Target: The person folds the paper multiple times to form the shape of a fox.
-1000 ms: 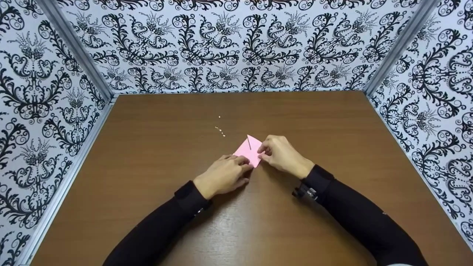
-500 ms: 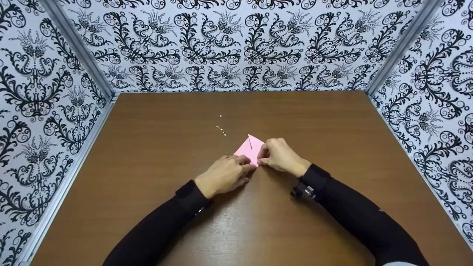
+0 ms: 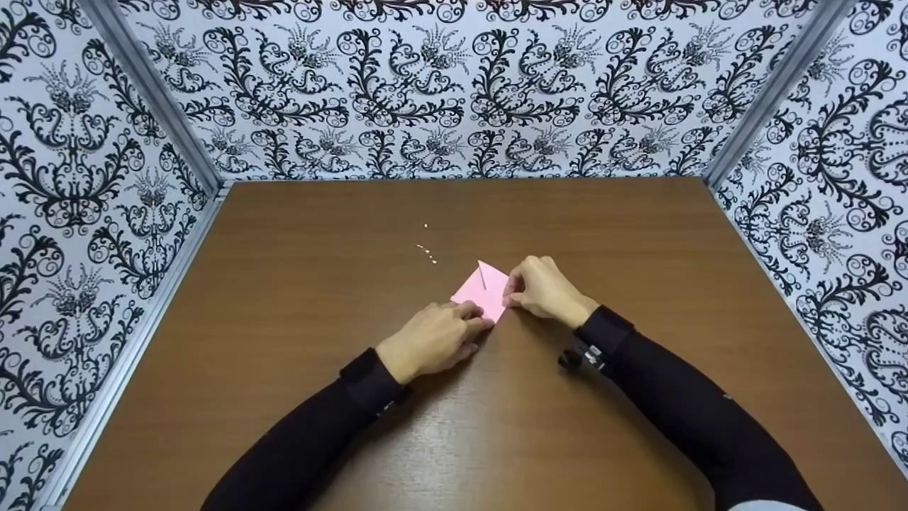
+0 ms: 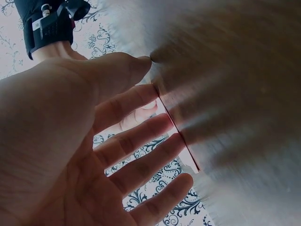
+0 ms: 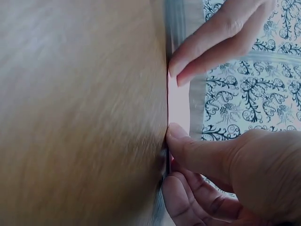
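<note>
A folded pink sheet of paper (image 3: 491, 297) lies on the brown table in the head view, turned like a diamond, with a slit-like fold line near its far corner. My left hand (image 3: 434, 337) rests extended fingertips on its near left part. In the left wrist view those fingers (image 4: 153, 151) are spread and straight along the thin paper edge. At the right edge, my right hand (image 3: 547, 289) pinches the paper between thumb and curled fingers. The right wrist view has the right thumb (image 5: 188, 149) on the paper's near side; the exact grip behind it is partly hidden.
Small white specks (image 3: 427, 251) lie on the wooden table (image 3: 319, 234) beyond the paper, to the left. Patterned black-and-white walls (image 3: 440, 92) enclose the back and both sides, with metal posts (image 3: 152, 92) at the corners.
My right hand slid down the paper's right edge toward the near corner, then moved back up and slightly right. The left hand stays nearly in place on the paper.
</note>
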Demonstrator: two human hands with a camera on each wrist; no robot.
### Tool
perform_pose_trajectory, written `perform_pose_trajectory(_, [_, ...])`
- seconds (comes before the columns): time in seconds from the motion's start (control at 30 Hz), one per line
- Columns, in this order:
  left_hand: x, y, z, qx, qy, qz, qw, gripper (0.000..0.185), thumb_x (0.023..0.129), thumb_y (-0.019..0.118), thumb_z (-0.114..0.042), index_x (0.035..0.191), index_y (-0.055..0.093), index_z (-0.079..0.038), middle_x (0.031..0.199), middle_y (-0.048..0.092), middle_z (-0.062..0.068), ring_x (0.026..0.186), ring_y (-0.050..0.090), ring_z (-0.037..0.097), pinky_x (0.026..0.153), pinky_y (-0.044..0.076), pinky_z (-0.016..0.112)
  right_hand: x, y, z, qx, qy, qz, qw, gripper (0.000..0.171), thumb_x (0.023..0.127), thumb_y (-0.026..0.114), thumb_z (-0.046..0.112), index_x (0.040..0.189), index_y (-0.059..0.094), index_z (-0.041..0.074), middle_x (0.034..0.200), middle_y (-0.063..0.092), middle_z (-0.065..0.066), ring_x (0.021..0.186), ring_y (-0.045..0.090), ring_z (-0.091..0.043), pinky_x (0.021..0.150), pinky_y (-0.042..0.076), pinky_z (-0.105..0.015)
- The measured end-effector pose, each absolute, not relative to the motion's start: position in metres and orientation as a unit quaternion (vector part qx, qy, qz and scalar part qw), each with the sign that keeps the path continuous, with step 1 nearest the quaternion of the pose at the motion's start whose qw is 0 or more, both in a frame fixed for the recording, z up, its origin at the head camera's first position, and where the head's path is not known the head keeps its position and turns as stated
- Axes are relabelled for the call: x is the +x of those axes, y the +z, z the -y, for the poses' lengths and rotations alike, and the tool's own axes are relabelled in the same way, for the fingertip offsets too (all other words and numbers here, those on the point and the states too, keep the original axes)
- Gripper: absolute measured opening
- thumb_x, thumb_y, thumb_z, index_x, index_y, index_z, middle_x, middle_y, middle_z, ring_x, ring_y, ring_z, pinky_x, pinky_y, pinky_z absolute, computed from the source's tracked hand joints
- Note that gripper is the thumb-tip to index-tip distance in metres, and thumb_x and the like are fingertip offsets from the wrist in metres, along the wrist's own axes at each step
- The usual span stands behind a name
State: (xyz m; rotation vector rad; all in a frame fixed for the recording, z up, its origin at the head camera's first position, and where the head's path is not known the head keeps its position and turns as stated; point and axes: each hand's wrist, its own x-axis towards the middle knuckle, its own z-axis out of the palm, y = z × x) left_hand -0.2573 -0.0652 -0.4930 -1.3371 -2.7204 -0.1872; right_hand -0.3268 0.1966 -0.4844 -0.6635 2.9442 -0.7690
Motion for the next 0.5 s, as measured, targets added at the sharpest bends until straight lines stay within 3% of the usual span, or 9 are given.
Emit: perform_pose_trajectory(0.5, [-0.256,-0.494,0.064,-0.437,-0.064,0.896,0.049,0.043,0.111,0.083,-0.026,0.153,0.079,-0.016,0.152,0.078,0.014,0.12,0.084,0.039,0.1,0.072,0.055,-0.346,-0.489,-0.216,-0.154,-0.272,-0.95,-0.025,0.01,0.098,0.098,0.014,0.09,0.094,0.009,0.091,0.09,-0.008,0.081,0.07,-0.021,0.076,0.051,-0.032])
